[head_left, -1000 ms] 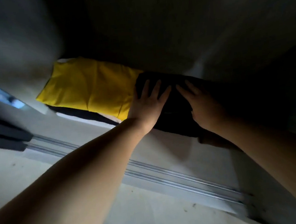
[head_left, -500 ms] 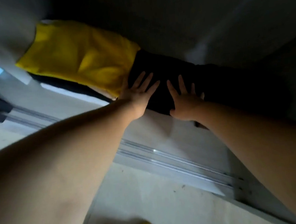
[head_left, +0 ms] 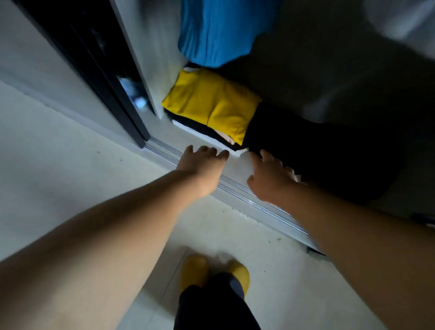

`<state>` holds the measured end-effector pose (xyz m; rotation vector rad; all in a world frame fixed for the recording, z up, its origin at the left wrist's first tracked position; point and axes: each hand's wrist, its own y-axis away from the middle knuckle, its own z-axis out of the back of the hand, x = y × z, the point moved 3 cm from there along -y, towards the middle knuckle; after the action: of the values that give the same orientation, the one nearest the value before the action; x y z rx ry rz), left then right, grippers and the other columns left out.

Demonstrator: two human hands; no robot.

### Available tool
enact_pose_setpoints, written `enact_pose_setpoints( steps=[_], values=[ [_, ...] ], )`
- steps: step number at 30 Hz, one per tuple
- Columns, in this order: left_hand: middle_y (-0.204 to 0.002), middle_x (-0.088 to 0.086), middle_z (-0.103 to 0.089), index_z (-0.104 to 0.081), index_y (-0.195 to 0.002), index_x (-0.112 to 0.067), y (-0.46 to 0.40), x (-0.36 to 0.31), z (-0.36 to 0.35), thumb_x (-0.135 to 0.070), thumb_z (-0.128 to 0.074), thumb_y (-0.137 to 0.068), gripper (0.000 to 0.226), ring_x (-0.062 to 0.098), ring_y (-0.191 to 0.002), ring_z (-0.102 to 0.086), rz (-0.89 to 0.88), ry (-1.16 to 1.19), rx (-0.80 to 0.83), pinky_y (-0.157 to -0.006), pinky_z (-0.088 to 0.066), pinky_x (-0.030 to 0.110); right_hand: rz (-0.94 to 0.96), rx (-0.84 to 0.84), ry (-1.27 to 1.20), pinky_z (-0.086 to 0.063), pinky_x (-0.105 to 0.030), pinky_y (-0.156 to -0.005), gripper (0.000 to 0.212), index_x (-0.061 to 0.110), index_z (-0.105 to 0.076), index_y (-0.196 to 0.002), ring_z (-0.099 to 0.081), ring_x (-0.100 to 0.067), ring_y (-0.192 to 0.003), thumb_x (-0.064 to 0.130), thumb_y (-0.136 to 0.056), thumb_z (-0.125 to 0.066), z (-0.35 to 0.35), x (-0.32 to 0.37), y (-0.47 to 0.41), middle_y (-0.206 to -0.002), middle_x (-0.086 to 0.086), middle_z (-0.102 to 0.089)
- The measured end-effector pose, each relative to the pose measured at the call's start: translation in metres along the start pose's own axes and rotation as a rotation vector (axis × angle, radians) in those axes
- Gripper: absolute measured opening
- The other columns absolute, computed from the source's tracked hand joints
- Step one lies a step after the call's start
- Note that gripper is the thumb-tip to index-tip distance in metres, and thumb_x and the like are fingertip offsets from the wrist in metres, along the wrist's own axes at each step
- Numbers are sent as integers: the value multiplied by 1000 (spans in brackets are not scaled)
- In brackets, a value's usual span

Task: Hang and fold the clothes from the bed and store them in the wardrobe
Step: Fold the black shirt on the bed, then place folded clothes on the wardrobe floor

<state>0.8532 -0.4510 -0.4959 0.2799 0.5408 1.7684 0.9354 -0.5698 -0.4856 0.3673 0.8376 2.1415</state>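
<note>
Yellow slippers (head_left: 213, 271) and dark trouser legs (head_left: 214, 314) nearest, on pale floor (head_left: 53, 180).

Left hand (head_left: 202, 166) over sliding-door track (head_left: 243, 191), fingers loosely extended, holds nothing.

Right hand (head_left: 271, 178) at wardrobe's front edge, fingers spread and relaxed, empty; just beside black folded garment (head_left: 316, 155), contact unclear.

Black garment lies flat on wardrobe floor, likely placed low for stacking. Yellow folded garment (head_left: 213, 104) touches it, on top of darker pile.

Farther: blue hanging garment (head_left: 221, 18) above the folded pile; dark door frame (head_left: 101, 69) at left narrows access. Interior dim, details uncertain.

Two folded garments (head_left: 212, 106) side by side on wardrobe shelf (head_left: 203, 137)
</note>
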Motion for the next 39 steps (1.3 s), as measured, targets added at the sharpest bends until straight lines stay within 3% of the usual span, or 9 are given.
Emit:
enact_pose_setpoints(
  steps=[2,5,12,20,24,27,30,34,39],
  values=[
    [-128,11,-55,-46,-133,-12,34,2,29,-12,-47,-95,38,29,-120,-51,-1,8,-29,-99,-38,40,5,24,-17,-28,-48,-111,56,18,-21,-151,-26,-34,-141,28,-100,-40,24,16,29,-157,-12,-18],
    [-115,11,-60,-55,-118,-9,86,-1,81,-10,-47,-93,26,29,-109,-56,19,34,-84,-82,-40,34,-5,46,-50,-33,-45,-107,49,19,-33,-147,-33,-32,-138,27,-99,-39,75,31,80,-153,-9,-27],
    [-119,12,-59,-53,-123,-10,188,-8,225,-9,-45,-94,29,31,-112,-55,129,80,-161,-73,-36,35,17,-27,-116,-40,-42,-105,41,9,-44,-138,-40,-34,-133,27,-101,-39,191,42,212,-143,-17,-37],
    [-107,10,-62,-59,-108,-11,241,-77,293,-14,-47,-93,19,31,-103,-59,23,-15,-186,-69,-38,32,35,-60,-248,-40,-39,-104,42,11,-46,-139,-44,-33,-130,24,-100,-40,202,-12,319,-142,-16,-42],
    [-116,10,-62,-59,-116,-15,251,-158,297,-23,-44,-96,26,33,-108,-59,-71,-102,-153,-81,-46,35,-45,-124,-316,-46,-39,-96,35,7,-56,-128,-54,-34,-117,19,-98,-43,182,-81,367,-128,-17,-56],
    [-127,12,-58,-54,-126,-14,261,-233,284,-21,-44,-97,32,36,-117,-55,-121,-177,-52,-91,-46,40,-95,-136,-352,-45,-35,-95,36,4,-55,-130,-52,-33,-119,15,-100,-39,146,-143,411,-129,-16,-55],
    [-126,15,-60,-58,-122,-10,278,-309,257,-18,-45,-97,30,38,-116,-56,-189,-259,65,-91,-47,41,-162,-144,-414,-45,-35,-97,35,4,-55,-128,-54,-34,-119,17,-99,-40,93,-208,458,-130,-20,-56],
    [-125,12,-60,-60,-119,-11,303,-447,235,-15,-44,-96,29,33,-114,-58,-357,-341,123,-90,-49,39,-405,-158,-591,-48,-37,-93,32,9,-58,-124,-58,-35,-113,20,-97,-45,14,-320,557,-123,-17,-60],
    [-130,8,-58,-60,-121,-15,354,-629,221,-19,-43,-94,32,28,-117,-57,-687,-403,44,-89,-46,33,-742,-181,-714,-47,-36,-92,36,1,-56,-124,-58,-34,-112,22,-98,-41,-91,-422,695,-125,-18,-60]
  ],
)
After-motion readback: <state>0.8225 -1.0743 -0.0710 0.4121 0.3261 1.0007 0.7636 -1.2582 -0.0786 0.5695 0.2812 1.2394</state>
